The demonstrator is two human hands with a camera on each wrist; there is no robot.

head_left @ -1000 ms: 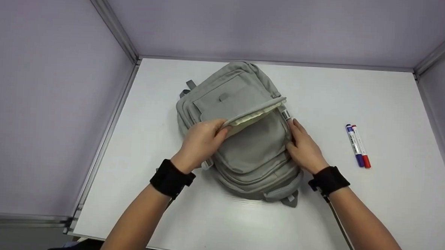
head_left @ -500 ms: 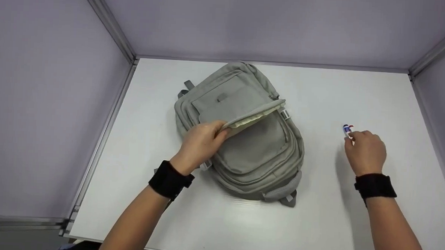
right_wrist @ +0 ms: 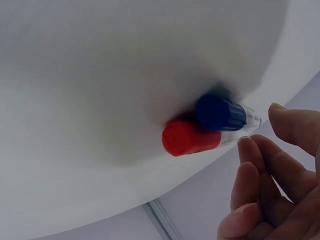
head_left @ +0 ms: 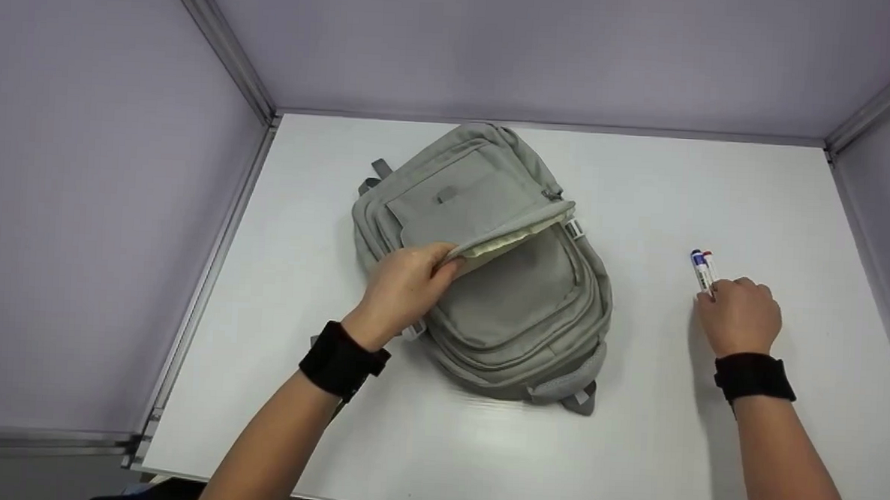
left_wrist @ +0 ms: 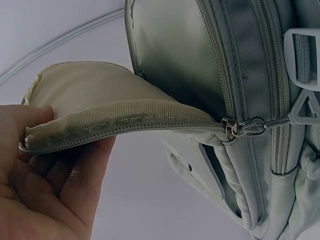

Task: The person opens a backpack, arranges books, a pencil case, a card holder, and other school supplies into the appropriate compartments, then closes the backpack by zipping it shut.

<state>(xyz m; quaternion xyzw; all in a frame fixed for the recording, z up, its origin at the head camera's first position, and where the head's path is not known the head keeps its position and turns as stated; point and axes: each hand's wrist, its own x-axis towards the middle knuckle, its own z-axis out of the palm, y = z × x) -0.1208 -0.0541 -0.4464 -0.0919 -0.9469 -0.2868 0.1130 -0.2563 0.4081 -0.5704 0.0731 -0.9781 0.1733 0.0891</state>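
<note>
A grey backpack (head_left: 503,305) lies on the white table with its front pocket unzipped. My left hand (head_left: 408,278) pinches the edge of the pocket flap (head_left: 491,229) between thumb and fingers and holds it up, baring the pale lining. In the left wrist view the zipper runs along the flap (left_wrist: 115,120) to a metal pull (left_wrist: 240,127). On the right, a blue-capped marker (right_wrist: 220,112) and a red-capped marker (right_wrist: 187,137) lie side by side. My right hand (head_left: 740,315) is over them, thumb and fingertips apart on either side of their barrels.
Grey-lilac panels (head_left: 559,52) with metal frame rails stand behind and at both sides of the table (head_left: 304,199). A shoulder strap end (head_left: 580,399) sticks out at the backpack's lower right. Black bands (head_left: 755,376) are around both wrists.
My right hand has left the backpack's right side and gone over to the markers, then shifted slightly toward me. My left hand has kept its grip on the flap.
</note>
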